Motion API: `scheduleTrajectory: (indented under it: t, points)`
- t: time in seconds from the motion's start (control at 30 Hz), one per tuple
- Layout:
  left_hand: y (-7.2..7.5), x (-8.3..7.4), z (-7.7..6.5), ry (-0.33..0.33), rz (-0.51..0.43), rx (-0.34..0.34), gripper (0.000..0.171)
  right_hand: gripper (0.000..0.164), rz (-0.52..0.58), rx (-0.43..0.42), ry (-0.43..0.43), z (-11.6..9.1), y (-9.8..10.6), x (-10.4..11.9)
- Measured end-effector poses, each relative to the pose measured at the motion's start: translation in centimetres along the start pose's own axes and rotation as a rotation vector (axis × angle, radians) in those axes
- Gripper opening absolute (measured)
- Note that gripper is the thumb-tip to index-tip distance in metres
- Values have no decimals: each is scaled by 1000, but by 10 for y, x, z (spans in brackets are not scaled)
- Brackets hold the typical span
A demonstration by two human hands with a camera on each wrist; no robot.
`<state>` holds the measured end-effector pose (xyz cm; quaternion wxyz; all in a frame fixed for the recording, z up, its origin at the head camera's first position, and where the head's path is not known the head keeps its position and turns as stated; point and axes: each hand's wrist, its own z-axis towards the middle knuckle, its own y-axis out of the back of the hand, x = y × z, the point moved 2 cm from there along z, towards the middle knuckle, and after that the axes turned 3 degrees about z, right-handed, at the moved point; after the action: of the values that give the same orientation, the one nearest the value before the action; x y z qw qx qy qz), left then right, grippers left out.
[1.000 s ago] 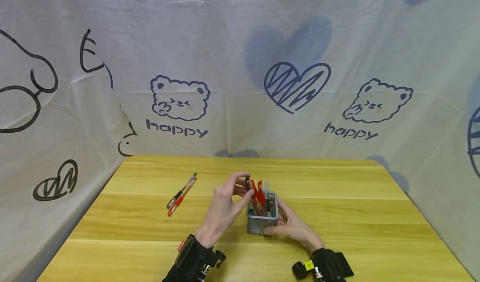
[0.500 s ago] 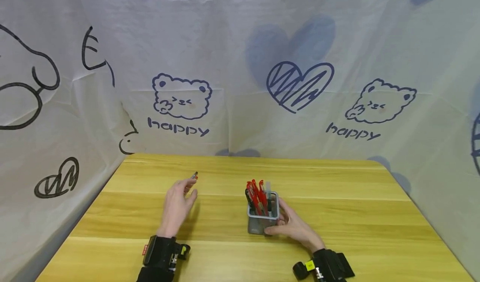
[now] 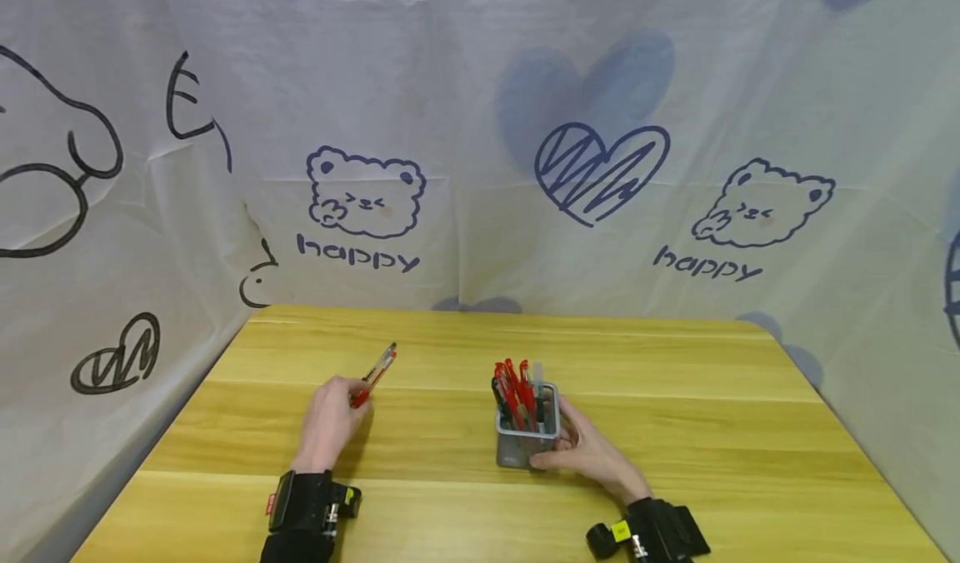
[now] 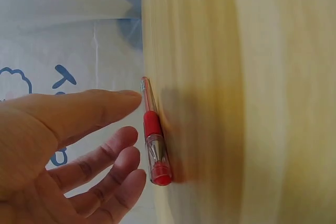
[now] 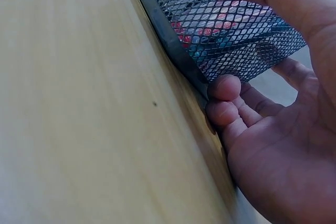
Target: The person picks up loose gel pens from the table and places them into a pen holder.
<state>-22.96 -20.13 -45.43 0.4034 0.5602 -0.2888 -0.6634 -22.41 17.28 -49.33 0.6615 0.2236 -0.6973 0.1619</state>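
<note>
Two gel pens lie side by side on the left of the table, a red pen (image 4: 153,124) and a darker pen (image 3: 392,348) beyond it. Over their near ends is my left hand (image 3: 327,421), thumb and fingers spread apart. In the left wrist view its thumb tip is close beside the red pen, with the other fingertips just off it. My right hand (image 3: 592,455) holds the right side of a dark mesh pen holder (image 3: 516,450), thumb at the front and other fingers around the side. Several red and black pens (image 3: 516,392) stand in the holder.
The wooden table (image 3: 675,396) has a striped yellow grain. A white cloth (image 3: 480,213) with drawn hearts and bears hangs behind it and along both sides. Each wrist wears a black camera mount (image 3: 311,505).
My left hand has let go of a black pen in the holder and moved left to the two pens on the table. The right hand has stayed on the holder.
</note>
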Motion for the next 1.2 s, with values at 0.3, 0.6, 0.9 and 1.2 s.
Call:
scheduleTrajectory:
  t: [0.3, 0.6, 0.9, 1.2]
  points:
    - [0, 1, -1, -9, 18, 38, 20, 104, 16, 14, 3, -1, 0, 0]
    - [0, 4, 1, 3, -6, 64, 18, 103, 5, 13, 8, 0, 0, 0]
    - [2, 5, 0, 33, -28, 80, 15, 103, 9, 16, 12, 0, 0, 0]
    - [2, 6, -1, 53, -57, 66, 6, 102, -17, 5, 5, 0, 2, 0]
